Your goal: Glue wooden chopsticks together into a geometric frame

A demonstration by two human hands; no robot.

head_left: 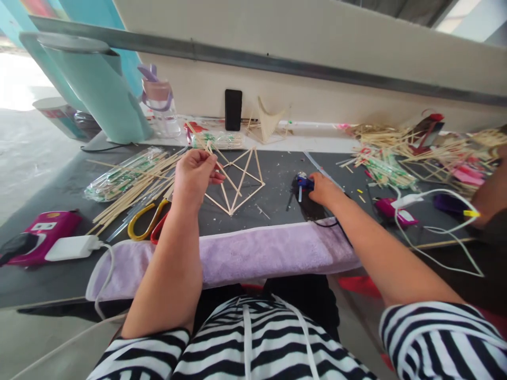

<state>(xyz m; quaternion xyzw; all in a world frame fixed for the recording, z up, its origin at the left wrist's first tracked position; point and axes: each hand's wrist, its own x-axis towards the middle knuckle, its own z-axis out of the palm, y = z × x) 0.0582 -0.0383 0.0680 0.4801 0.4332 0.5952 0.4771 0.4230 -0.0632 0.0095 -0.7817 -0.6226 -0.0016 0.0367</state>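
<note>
Adapter (65,221) in magenta lies at the left end of the dark grey desk (59,196), a black plug (18,247) and a white charger (73,248) fitted to it. Behind stands a tall teal pitcher (97,92), and beside that a clear bottle (162,119) with a pink lid and purple strap. Next come a plastic pack of sticks (124,177) and a spread of loose sticks (137,196), with scissors (138,224) near them, their yellow and red handles partly hidden by the left forearm.

The left hand (198,171) is raised above the desk, its grip narrow: thumb and fingers pinch a thin stick (227,176) that slants down to the right. Just beside it, near the middle of the desk, sits an open frame (247,199) of joined sticks in triangular shapes; whether the held stick touches it, I cannot tell. Further back, a black phone (233,110) leans upright against the wall, with a curved stick model (269,121) to its right. A lilac towel (257,253) lies along the near edge.

The right hand (324,189) has its grip closed on a blue tool (304,182), well apart from the frame. Beyond it are a heap of sticks (378,140), a second magenta adapter (383,208) and, at the far right, another person's arm (490,190).
</note>
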